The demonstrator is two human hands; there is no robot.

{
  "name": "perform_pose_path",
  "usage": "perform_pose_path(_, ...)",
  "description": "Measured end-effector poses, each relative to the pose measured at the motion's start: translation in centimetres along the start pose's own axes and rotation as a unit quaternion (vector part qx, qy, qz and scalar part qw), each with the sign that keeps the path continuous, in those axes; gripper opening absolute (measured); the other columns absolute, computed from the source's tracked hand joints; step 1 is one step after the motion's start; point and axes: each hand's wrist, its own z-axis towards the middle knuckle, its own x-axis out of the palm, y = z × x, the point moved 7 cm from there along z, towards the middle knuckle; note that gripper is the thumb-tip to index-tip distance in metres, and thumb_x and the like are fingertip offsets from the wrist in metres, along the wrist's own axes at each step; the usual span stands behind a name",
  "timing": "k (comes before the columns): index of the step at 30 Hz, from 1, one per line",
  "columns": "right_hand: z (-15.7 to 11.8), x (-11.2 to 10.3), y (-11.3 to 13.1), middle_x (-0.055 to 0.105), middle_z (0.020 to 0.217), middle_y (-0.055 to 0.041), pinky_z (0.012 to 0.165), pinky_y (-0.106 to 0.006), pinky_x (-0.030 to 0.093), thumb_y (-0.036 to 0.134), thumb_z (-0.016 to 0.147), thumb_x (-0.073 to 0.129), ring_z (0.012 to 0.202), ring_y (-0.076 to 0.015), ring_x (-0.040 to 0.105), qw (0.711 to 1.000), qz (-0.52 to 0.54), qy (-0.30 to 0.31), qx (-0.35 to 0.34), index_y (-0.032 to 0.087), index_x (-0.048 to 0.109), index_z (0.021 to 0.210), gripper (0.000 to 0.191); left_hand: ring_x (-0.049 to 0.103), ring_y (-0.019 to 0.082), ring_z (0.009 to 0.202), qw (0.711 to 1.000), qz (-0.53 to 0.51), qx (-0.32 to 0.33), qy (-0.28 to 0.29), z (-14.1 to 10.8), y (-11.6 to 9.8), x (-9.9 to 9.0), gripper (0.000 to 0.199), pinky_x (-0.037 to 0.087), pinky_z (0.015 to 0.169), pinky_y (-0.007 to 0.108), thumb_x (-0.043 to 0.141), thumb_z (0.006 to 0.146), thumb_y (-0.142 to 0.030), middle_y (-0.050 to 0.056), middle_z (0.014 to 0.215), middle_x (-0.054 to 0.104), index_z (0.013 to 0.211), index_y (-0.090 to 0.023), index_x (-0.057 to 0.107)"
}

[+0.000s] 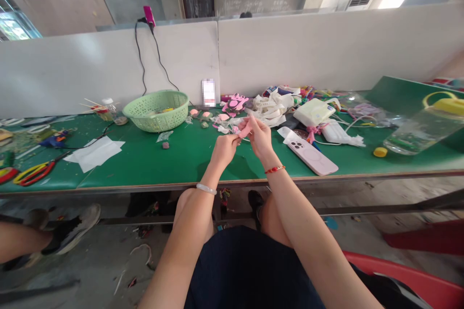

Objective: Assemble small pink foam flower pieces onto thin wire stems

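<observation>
Both hands meet above the green table [181, 164], near its middle. My left hand [225, 148] is closed, its fingertips pinching the lower end of a small pink piece [245, 130]. The upper part of that pink piece is between the thumb and fingers of my right hand [260, 135], also closed. The piece's exact shape is partly hidden by the fingers. Small pink and clear items [222, 118] lie just behind the hands, beside a pink strappy object [235, 103].
A green basket [156, 123] stands at the left, with white paper [96, 152] and scissors [36, 172] farther left. White ribbons [271, 108], a pink phone [315, 157], tissue packs [314, 112] and a large bottle [422, 128] are to the right. A lit phone [208, 92] leans on the partition.
</observation>
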Motion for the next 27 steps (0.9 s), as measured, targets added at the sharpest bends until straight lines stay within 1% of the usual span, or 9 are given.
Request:
perform_pose_path(2, -0.2, 0.6, 0.0, 0.075, 0.102, -0.0036, 0.087, -0.035, 0.058, 0.064, 0.075, 0.068, 0.104, -0.0230, 0.069, 0.999, 0.027, 0.033, 0.020, 0.026, 0.071, 0.091, 0.042, 0.074, 0.021, 0.077, 0.997, -0.069, -0.027, -0.002, 0.2, 0.5, 0.4, 0.018, 0.057, 0.074, 0.030, 0.058, 0.088, -0.015, 0.008, 0.079, 0.076, 0.083, -0.016, 0.076)
perform_pose_path(4, -0.4, 1.2, 0.0, 0.074, 0.111, -0.0038, 0.090, -0.036, 0.057, 0.061, 0.075, 0.070, 0.111, -0.0241, 0.067, 0.996, 0.039, 0.068, 0.036, 0.027, 0.071, 0.096, 0.041, 0.074, 0.020, 0.072, 0.988, -0.143, -0.058, 0.006, 0.3, 0.9, 0.7, 0.016, 0.060, 0.073, 0.031, 0.059, 0.088, -0.014, 0.005, 0.075, 0.076, 0.084, -0.015, 0.075)
perform_pose_path(7, -0.3, 1.1, -0.2, 0.076, 0.104, -0.0051, 0.093, -0.037, 0.057, 0.053, 0.073, 0.076, 0.115, -0.0257, 0.066, 0.996, 0.031, 0.075, 0.044, 0.025, 0.072, 0.094, 0.036, 0.074, 0.018, 0.069, 0.964, -0.241, -0.102, 0.044, 0.3, 1.2, 1.2, 0.012, 0.061, 0.075, 0.034, 0.063, 0.086, -0.016, 0.003, 0.072, 0.076, 0.085, -0.013, 0.074)
perform_pose_path(10, 0.1, 0.1, -0.3, 0.077, 0.099, -0.0041, 0.095, -0.038, 0.057, 0.049, 0.073, 0.078, 0.115, -0.0249, 0.067, 0.998, 0.043, 0.033, 0.034, 0.024, 0.072, 0.093, 0.032, 0.074, 0.019, 0.070, 0.938, -0.302, -0.140, 0.093, 0.0, 1.3, 1.6, 0.012, 0.062, 0.076, 0.036, 0.069, 0.085, -0.022, 0.004, 0.073, 0.076, 0.088, -0.012, 0.074)
perform_pose_path(12, 0.3, -0.3, -0.1, 0.077, 0.101, -0.0030, 0.098, -0.038, 0.056, 0.048, 0.073, 0.079, 0.114, -0.0237, 0.067, 0.998, 0.061, 0.017, 0.021, 0.025, 0.072, 0.093, 0.031, 0.074, 0.019, 0.068, 0.931, -0.307, -0.158, 0.119, -0.2, 1.4, 1.7, 0.013, 0.062, 0.073, 0.036, 0.072, 0.083, -0.024, 0.006, 0.071, 0.075, 0.084, -0.011, 0.073)
perform_pose_path(14, 0.3, -0.4, 0.0, 0.077, 0.104, -0.0025, 0.100, -0.037, 0.055, 0.049, 0.072, 0.079, 0.112, -0.0230, 0.068, 0.997, 0.070, 0.024, 0.016, 0.025, 0.073, 0.093, 0.033, 0.073, 0.019, 0.065, 0.933, -0.298, -0.161, 0.123, -0.2, 1.4, 1.6, 0.010, 0.062, 0.071, 0.035, 0.073, 0.082, -0.021, 0.006, 0.068, 0.075, 0.080, -0.011, 0.072)
perform_pose_path(19, 0.0, 0.0, -0.1, 0.077, 0.099, -0.0050, 0.098, -0.038, 0.056, 0.052, 0.065, 0.084, 0.104, -0.0246, 0.071, 0.998, 0.026, 0.060, 0.022, 0.023, 0.073, 0.083, 0.035, 0.072, 0.018, 0.060, 0.955, -0.260, -0.126, 0.073, 0.1, 1.4, 0.8, 0.012, 0.061, 0.066, 0.032, 0.064, 0.085, -0.011, 0.003, 0.064, 0.073, 0.074, -0.013, 0.070)
perform_pose_path(25, 0.1, 0.0, -0.3, 0.078, 0.089, -0.0044, 0.092, -0.040, 0.058, 0.054, 0.053, 0.089, 0.096, -0.0270, 0.073, 0.998, 0.020, 0.062, 0.016, 0.023, 0.075, 0.078, 0.043, 0.072, 0.019, 0.060, 0.967, -0.232, -0.096, 0.046, 0.2, 1.2, 0.7, 0.014, 0.061, 0.064, 0.031, 0.064, 0.084, -0.013, 0.004, 0.065, 0.074, 0.072, -0.014, 0.070)
perform_pose_path(27, 0.0, 0.2, -0.3, 0.078, 0.089, -0.0042, 0.092, -0.038, 0.058, 0.054, 0.053, 0.089, 0.096, -0.0266, 0.073, 0.997, 0.016, 0.068, 0.020, 0.022, 0.074, 0.077, 0.042, 0.072, 0.019, 0.061, 0.967, -0.235, -0.085, 0.037, 0.3, 1.1, 0.6, 0.013, 0.060, 0.063, 0.030, 0.064, 0.084, -0.013, 0.005, 0.066, 0.074, 0.073, -0.014, 0.071)
